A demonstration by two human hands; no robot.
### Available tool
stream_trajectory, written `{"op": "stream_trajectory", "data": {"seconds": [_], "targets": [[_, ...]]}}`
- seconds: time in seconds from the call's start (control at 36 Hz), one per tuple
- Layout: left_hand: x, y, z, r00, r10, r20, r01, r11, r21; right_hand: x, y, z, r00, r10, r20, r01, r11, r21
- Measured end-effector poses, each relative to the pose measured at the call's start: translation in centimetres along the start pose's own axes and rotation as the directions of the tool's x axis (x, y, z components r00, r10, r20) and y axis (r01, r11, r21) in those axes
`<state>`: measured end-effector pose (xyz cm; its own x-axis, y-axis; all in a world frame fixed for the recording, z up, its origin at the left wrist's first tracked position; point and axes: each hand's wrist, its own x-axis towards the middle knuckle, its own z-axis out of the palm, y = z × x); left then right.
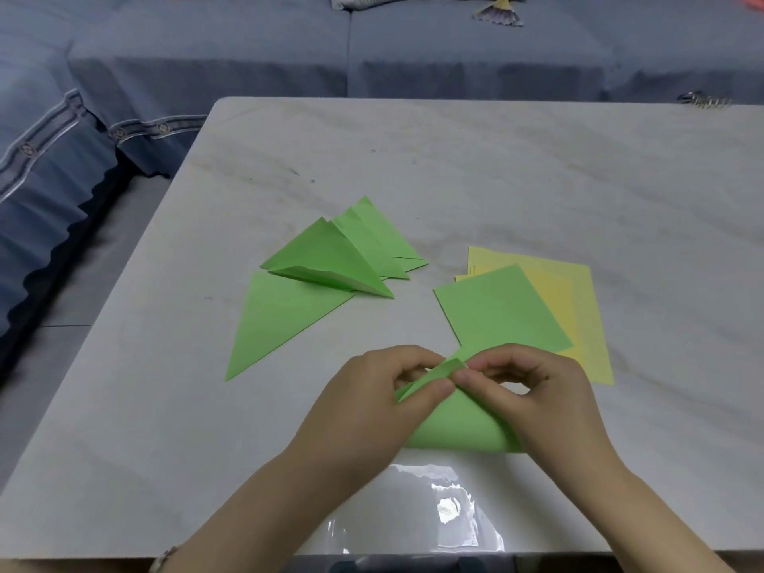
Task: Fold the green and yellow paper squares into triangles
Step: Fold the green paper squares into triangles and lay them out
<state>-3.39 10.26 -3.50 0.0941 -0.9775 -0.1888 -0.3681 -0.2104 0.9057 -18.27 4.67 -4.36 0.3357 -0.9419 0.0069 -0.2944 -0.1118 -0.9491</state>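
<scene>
At the left of the table a flat green triangle lies finished, and just beyond it, partly on top of it, sits a loose heap of green triangles, the front one gaping a little at its fold. So several greens look done. In the near middle the left hand and the right hand are together over a green sheet, each pinching a raised corner of it between thumb and forefinger while its rounded, uncreased bend rests on the table. This fold seems to be at the corner-matching stage, with the crease not yet pressed. Just right of the hands one green square lies flat and unfolded on the yellow squares, which appear untouched, so at least one green and all the yellow remain. The heap overlaps too much to count its triangles. The yellow edges fan out, but their number is unclear. The hands hide whether the two pinched corners meet exactly, and glare near the table's front edge blurs what lies there.
</scene>
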Motion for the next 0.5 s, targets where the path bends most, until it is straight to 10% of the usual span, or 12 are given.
{"op": "stream_trajectory", "data": {"seconds": [0.5], "targets": [[-0.8, -0.2, 0.6, 0.965, 0.021, -0.262, -0.066, 0.984, -0.163, -0.3, -2.1, -0.1, 0.991, 0.132, -0.023, -0.121, 0.956, 0.267]]}}
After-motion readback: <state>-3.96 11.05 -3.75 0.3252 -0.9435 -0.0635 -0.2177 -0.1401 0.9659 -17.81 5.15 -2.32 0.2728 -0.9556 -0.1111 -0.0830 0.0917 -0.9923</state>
